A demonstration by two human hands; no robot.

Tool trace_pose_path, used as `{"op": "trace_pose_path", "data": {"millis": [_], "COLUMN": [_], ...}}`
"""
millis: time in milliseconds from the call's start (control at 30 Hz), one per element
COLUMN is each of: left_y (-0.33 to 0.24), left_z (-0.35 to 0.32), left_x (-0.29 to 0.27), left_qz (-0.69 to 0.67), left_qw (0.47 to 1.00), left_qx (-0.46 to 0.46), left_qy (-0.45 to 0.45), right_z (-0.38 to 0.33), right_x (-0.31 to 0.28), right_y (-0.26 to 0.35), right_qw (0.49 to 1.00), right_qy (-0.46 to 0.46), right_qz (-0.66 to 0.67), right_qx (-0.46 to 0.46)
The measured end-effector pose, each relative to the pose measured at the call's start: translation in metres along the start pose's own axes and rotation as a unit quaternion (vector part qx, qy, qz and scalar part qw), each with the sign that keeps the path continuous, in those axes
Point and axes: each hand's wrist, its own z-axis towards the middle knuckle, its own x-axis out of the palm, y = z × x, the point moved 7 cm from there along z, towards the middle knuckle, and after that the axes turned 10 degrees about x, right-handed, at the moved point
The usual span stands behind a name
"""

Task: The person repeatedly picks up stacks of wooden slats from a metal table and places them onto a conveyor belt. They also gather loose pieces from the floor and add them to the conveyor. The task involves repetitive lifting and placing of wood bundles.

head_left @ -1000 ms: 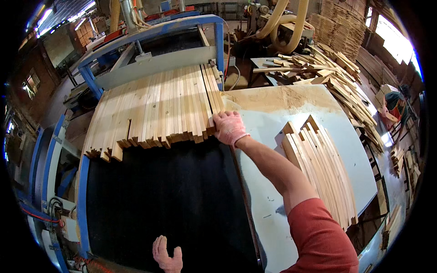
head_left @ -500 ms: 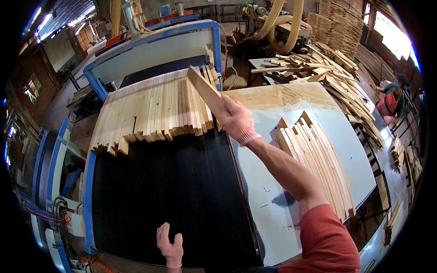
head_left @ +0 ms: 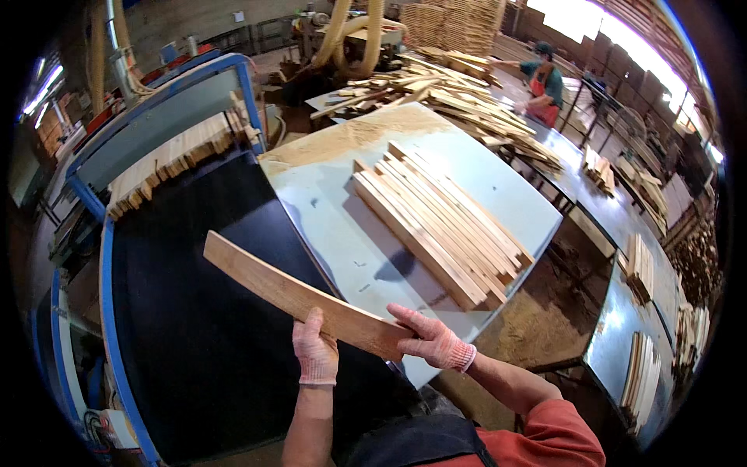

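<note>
Board (head_left: 274,285): one, flat, light brown, bare wood; held aloft over the belt, slanting, far end to the left, near end by the table's edge. The wide face shows; the length looks bowed.

Left grip (head_left: 315,352): gloved hand, closed on the board's lower edge towards its near half, thumb up against the face.

Right grip (head_left: 437,342): gloved hand, closed on the board's near end, one finger stretched out past the upper edge.

Belt (head_left: 187,327): black, broad, framed along its left side by a blue rail (head_left: 113,327).

Row (head_left: 171,162): pale boards side by side at the belt's far end, under the blue arch (head_left: 250,105) of the machine, front ends uneven.

Table (head_left: 486,183): pale blue-grey, just right of the belt; sawdust (head_left: 350,138) spread over its far end.

Stack (head_left: 432,226): boards lying lengthwise together on the table, well clear of both hands.

Heap (head_left: 455,101): loose boards in disorder, beyond the table.

Co-worker (head_left: 546,89): one, in cap and red apron, standing beside the heap.

Hoses (head_left: 372,43): yellowish, thick, hanging at the back.

Bundle (head_left: 640,381): upright-looking boards on a metal bench, far right.
</note>
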Motion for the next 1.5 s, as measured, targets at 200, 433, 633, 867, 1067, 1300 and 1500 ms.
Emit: {"op": "trace_pose_path", "data": {"millis": [200, 433, 633, 867, 1067, 1300, 1500], "left_y": [0.04, 0.072, 0.096, 0.117, 0.177, 0.119, -0.002], "left_z": [-0.027, -0.022, -0.012, -0.006, 0.002, -0.026, -0.106], "left_x": [0.034, 0.064, 0.063, 0.082, 0.152, 0.131, 0.041], "left_qz": [0.015, 0.04, 0.129, 0.052, 0.024, 0.108, 0.186], "left_qw": [0.989, 0.976, 0.973, 0.98, 0.978, 0.989, 0.976], "left_qx": [-0.1, -0.15, -0.166, -0.179, -0.192, -0.097, 0.003], "left_qy": [0.11, 0.151, 0.094, 0.063, 0.074, -0.011, -0.116], "right_z": [-0.033, 0.014, 0.102, 0.162, 0.159, 0.176, 0.171], "right_x": [-0.071, -0.318, -0.401, -0.385, -0.379, -0.287, -0.1], "right_y": [0.028, 0.017, -0.043, -0.007, 0.004, -0.004, -0.001], "right_qw": [0.993, 0.853, 0.907, 0.894, 0.942, 0.983, 0.98], "right_qy": [-0.016, -0.451, -0.305, -0.25, -0.183, -0.059, 0.074], "right_qz": [-0.104, -0.258, -0.097, -0.252, -0.219, -0.146, -0.187], "right_qx": [0.051, 0.051, 0.273, 0.272, 0.174, 0.099, -0.012]}}
